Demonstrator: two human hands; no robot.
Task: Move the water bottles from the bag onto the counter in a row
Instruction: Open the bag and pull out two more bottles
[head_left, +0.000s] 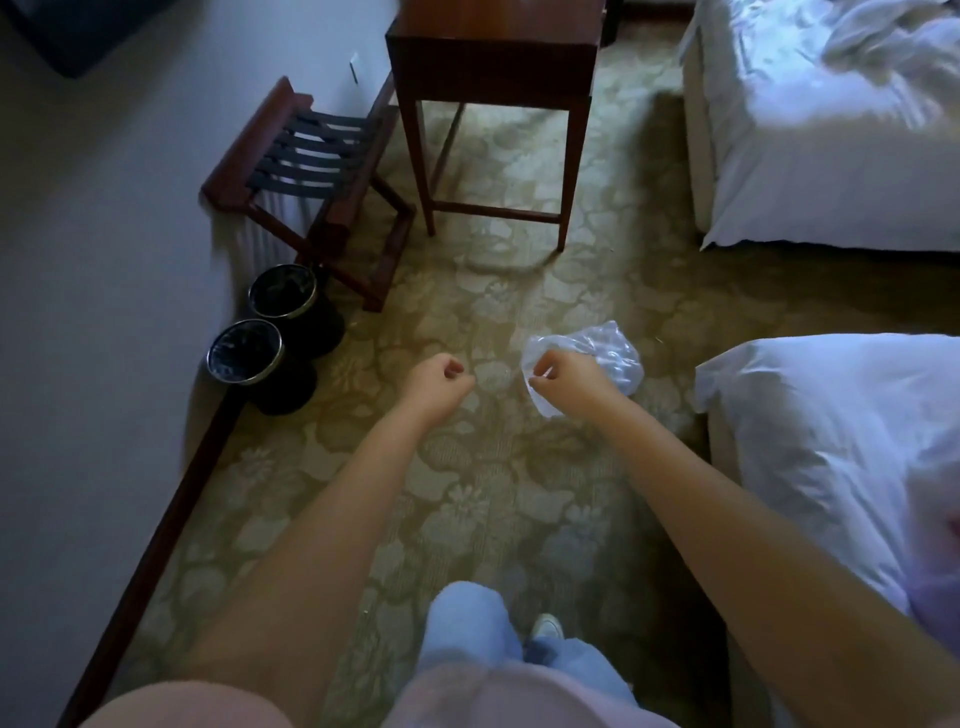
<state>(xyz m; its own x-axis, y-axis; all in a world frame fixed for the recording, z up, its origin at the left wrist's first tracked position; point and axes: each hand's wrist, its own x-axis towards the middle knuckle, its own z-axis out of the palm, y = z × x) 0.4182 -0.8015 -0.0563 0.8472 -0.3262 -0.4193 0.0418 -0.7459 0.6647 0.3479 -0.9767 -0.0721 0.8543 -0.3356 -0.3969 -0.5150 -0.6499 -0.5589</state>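
Clear crinkled plastic bag (613, 358) hangs bunched from the right hand (563, 376).

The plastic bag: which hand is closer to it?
Right. The right hand pinches the plastic bag at its edge; the left hand is apart, off to its left, curled and empty.
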